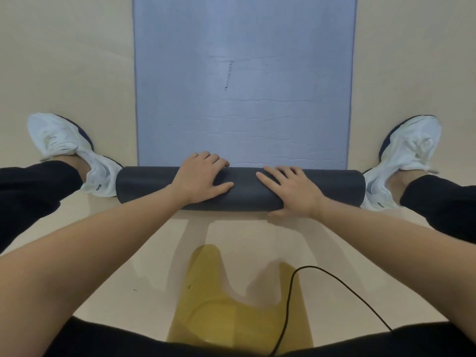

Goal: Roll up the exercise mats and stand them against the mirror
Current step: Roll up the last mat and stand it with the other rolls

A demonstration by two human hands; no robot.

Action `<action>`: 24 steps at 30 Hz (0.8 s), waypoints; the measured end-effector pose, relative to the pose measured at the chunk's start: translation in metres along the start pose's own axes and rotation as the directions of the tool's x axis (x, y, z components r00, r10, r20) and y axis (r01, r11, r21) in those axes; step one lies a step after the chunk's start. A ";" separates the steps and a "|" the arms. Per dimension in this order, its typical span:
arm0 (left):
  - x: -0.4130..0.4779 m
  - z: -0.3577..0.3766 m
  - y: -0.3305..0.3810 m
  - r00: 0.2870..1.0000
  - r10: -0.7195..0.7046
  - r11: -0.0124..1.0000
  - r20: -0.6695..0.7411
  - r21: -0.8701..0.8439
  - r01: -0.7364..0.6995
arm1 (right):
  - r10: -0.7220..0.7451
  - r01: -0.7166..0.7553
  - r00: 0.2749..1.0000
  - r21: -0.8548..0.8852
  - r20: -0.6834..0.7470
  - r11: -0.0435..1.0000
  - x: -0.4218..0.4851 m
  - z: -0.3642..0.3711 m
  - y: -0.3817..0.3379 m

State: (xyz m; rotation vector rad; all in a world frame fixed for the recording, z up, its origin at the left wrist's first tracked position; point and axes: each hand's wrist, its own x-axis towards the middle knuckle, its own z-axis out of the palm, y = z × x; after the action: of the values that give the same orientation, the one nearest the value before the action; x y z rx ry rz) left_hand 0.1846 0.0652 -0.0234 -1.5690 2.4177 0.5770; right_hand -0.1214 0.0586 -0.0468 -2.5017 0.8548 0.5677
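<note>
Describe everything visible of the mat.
The mat looks foam-like, pale blue on top and dark grey beneath, and is partly rolled. Its dark roll lies crosswise at the near end. The flat rest, faintly creased, runs away over the beige floor. The left hand and right hand press on the roll.

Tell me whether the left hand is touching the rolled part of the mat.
Touching. The head view shows the left hand lying flat on the dark roll, fingers spread over its top, no gap.
</note>
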 end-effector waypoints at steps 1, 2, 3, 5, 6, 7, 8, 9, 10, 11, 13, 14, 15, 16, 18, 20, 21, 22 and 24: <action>-0.004 0.001 0.002 0.998 0.044 0.999 -0.041 0.020 -0.043 | -0.004 0.003 1.000 0.043 0.016 0.999 0.005 -0.009 0.007; -0.008 0.003 0.005 0.994 0.071 0.997 -0.077 0.034 -0.069 | -0.005 0.000 0.999 0.101 0.047 0.995 0.010 -0.018 0.015; -0.011 0.004 0.007 0.992 0.084 0.996 -0.099 0.051 -0.079 | -0.008 -0.005 0.997 0.164 0.082 0.986 0.015 -0.027 0.022; -0.013 0.004 0.011 0.991 0.080 0.992 -0.108 0.107 -0.068 | -0.004 -0.030 0.992 0.269 0.124 0.963 0.024 -0.039 0.035; -0.013 0.003 0.012 0.991 0.065 0.991 -0.119 0.123 -0.051 | 0.008 -0.048 0.991 0.300 0.133 0.953 0.027 -0.043 0.040; -0.012 0.002 0.014 0.990 0.043 0.992 -0.135 0.127 -0.026 | 0.026 -0.072 0.989 0.321 0.146 0.944 0.031 -0.046 0.044; -0.011 0.001 0.014 0.989 0.018 0.992 -0.149 0.126 0.001 | 0.043 -0.096 0.986 0.333 0.164 0.938 0.034 -0.048 0.048; -0.010 0.000 0.015 0.987 -0.005 0.992 -0.158 0.120 0.025 | 0.060 -0.122 0.981 0.342 0.186 0.932 0.036 -0.051 0.051; -0.008 0.000 0.015 0.986 -0.027 0.993 -0.166 0.110 0.045 | 0.076 -0.150 0.975 0.358 0.211 0.922 0.038 -0.053 0.054; -0.007 0.000 0.015 0.984 -0.045 0.993 -0.172 0.099 0.063 | 0.091 -0.178 0.968 0.382 0.235 0.907 0.040 -0.055 0.058; -0.005 -0.001 0.014 0.982 -0.070 0.993 -0.175 0.083 0.086 | 0.114 -0.227 0.956 0.434 0.272 0.872 0.044 -0.059 0.063; -0.003 -0.001 0.014 0.983 -0.076 0.993 -0.168 0.077 0.090 | 0.118 -0.239 0.953 0.453 0.280 0.859 0.046 -0.061 0.066; -0.002 -0.001 0.013 0.984 -0.078 0.993 -0.158 0.073 0.091 | 0.119 -0.249 0.950 0.468 0.288 0.848 0.047 -0.062 0.068; 0.000 -0.001 0.011 0.986 -0.082 0.993 -0.146 0.070 0.093 | 0.121 -0.256 0.948 0.482 0.295 0.838 0.048 -0.063 0.069; 0.007 -0.001 0.004 0.989 -0.092 0.993 -0.115 0.057 0.100 | 0.141 -0.277 0.945 0.497 0.294 0.822 0.049 -0.067 0.071; 0.017 -0.006 -0.004 0.993 -0.098 0.994 -0.068 0.047 0.102 | 0.192 -0.296 0.947 0.465 0.259 0.834 0.047 -0.073 0.072; 0.022 -0.009 -0.008 0.994 -0.101 0.994 -0.040 0.034 0.102 | 0.219 -0.297 0.950 0.430 0.223 0.853 0.045 -0.077 0.071; 0.028 -0.013 -0.012 0.994 -0.105 0.994 -0.011 0.012 0.106 | 0.238 -0.289 0.956 0.392 0.173 0.873 0.042 -0.080 0.069; 0.041 -0.022 -0.022 0.992 -0.113 0.993 0.059 -0.034 0.115 | 0.255 -0.249 0.967 0.329 0.026 0.911 0.039 -0.085 0.062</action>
State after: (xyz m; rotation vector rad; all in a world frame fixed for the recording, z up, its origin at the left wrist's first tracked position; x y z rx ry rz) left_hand 0.1886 0.0142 -0.0236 -1.6692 2.2714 0.6399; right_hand -0.1128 -0.0481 -0.0130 -2.1102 1.1859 0.4412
